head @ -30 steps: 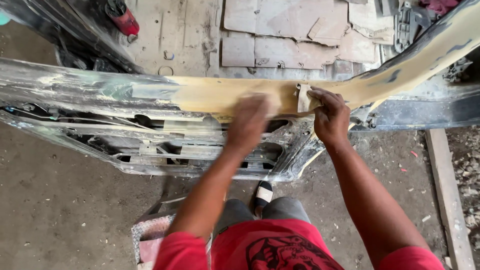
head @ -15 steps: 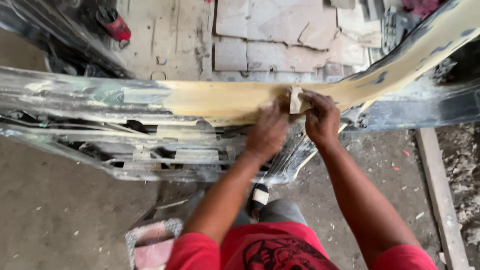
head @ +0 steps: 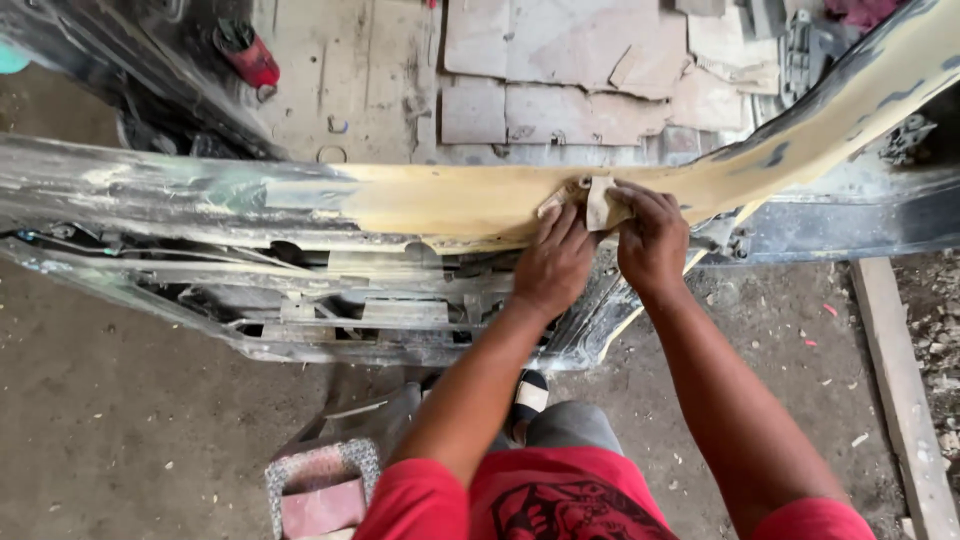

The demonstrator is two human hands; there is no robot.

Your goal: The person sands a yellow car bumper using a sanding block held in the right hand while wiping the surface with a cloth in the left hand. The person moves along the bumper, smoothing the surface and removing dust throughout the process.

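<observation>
Both hands meet on the top edge of a car bumper [head: 430, 205] that runs across the view, its middle coated in yellowish body filler and its left stretch grey and scuffed. The left hand [head: 555, 262] lies flat with fingers stretched forward, pressing a folded piece of sandpaper [head: 598, 200] onto the filler band. The right hand [head: 652, 238] sits just beside it, fingers curled down over the same sandpaper, so the sheet is pinned between both hands and the bumper's surface. Below the coated edge the bumper's inner ribbing and brackets show, dark and dusty. On the concrete floor [head: 110, 420] near the person's knees stands a small patterned container [head: 320, 490], with something pink and flat inside it; what that is cannot be made out. Beyond the bumper lie flattened cardboard sheets [head: 560, 70], and a red can [head: 250, 58] lies at upper left. A wooden plank [head: 900, 390] lies along the right side.
</observation>
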